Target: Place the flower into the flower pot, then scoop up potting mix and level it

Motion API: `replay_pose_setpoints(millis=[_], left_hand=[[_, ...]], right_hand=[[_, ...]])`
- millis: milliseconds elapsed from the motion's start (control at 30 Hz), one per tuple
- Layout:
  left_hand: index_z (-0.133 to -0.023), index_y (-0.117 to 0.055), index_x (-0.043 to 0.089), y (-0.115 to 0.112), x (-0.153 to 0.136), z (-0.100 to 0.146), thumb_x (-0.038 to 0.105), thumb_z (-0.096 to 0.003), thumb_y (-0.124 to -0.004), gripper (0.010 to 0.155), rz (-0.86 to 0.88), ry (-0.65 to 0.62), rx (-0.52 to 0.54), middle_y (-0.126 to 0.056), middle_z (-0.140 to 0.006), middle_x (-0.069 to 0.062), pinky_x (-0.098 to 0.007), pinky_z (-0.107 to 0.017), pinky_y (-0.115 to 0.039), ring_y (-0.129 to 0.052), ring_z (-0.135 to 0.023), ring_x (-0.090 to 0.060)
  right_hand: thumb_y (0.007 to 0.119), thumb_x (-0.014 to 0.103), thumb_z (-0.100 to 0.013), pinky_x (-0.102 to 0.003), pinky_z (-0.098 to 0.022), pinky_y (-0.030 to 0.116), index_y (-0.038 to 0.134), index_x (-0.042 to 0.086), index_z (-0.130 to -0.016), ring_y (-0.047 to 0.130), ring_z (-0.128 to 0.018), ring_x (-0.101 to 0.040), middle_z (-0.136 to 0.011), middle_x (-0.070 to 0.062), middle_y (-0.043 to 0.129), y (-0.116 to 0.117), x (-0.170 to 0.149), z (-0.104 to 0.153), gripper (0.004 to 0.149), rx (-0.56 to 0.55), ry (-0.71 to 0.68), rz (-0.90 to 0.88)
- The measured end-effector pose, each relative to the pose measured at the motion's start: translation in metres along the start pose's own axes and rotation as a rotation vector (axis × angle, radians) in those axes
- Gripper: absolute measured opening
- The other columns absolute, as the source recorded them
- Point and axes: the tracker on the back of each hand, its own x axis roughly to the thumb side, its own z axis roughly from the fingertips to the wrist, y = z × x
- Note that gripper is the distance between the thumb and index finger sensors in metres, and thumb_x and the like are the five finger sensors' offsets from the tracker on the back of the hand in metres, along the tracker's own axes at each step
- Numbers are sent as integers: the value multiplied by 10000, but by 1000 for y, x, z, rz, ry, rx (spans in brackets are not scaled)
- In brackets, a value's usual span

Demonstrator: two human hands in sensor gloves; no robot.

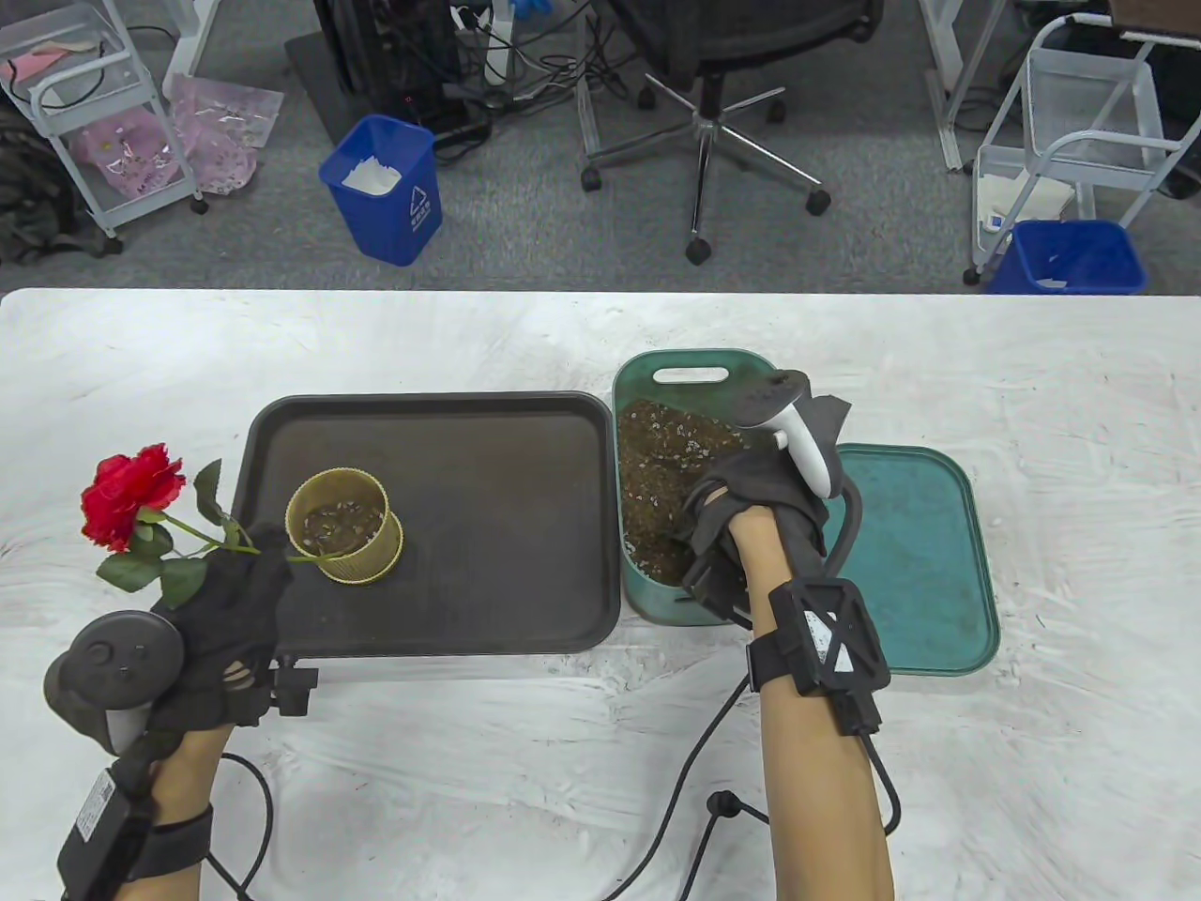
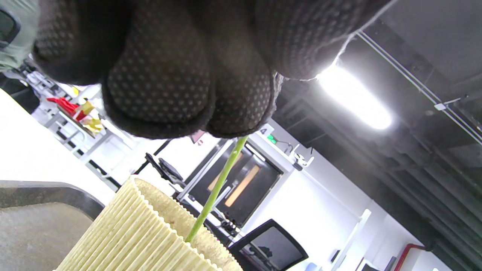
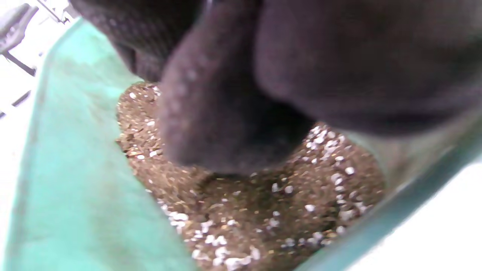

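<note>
A white table [image 1: 469, 798] carries a dark tray [image 1: 488, 526], a green tub [image 1: 647, 601] of potting mix [image 1: 657, 469] just right of the tray, and a green lid [image 1: 919, 563] lying flat right of the tub. The left hand [image 1: 225, 619] pinches the stem of the flower [image 1: 127, 502] between curled fingers [image 2: 158, 94]. Above and left of that grip sits the red bloom, tilted away over the table; below and right of it, the stem end dips into the flower pot [image 1: 344, 526], which stands on the tray with a little mix in its bottom. The right hand [image 1: 751, 526] reaches down into the tub, its fingers [image 3: 211, 124] just over the potting mix; whether they are spread or curled I cannot tell.
</note>
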Motion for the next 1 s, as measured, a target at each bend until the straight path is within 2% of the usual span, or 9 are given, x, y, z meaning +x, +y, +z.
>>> replay_pose_setpoints(millis=[300,533,600,1000], left_hand=[[-761,-941,155,0,0,0,399,-387,-812,465,-2,1,-1,-1051,-554,-19,-424,-353,-916,-1093,-337,-258],[-761,-940,156,-1,1,0,400,-387,-811,465,-2,-2,-6,-1051,-553,-19,-424,-355,-916,-1093,-338,-257],[-761,-941,154,-1,0,0,400,-387,-812,466,-2,0,-5,-1051,-553,-20,-424,-354,-916,-1093,-338,-258],[-760,-941,156,-1,1,0,400,-387,-811,464,3,2,-5,-1051,-554,-22,-423,-355,-917,-1093,-338,-257]], right_hand=[[770,310,-404,-377,-80,974,758,-17,-821,1082,-212,-234,-604,-223,963,9,2,-9,531,54,-57,-183],[746,296,-403,-379,-89,997,744,-23,-824,1098,-233,-233,-608,-225,957,9,-13,-13,528,74,-54,-359],[742,295,-405,-377,-87,1001,742,-24,-825,1102,-233,-233,-609,-226,955,9,-20,-11,527,81,-60,-453],[742,298,-407,-381,-89,1003,735,-18,-827,1103,-237,-238,-614,-225,951,0,-34,11,525,7,-128,-691]])
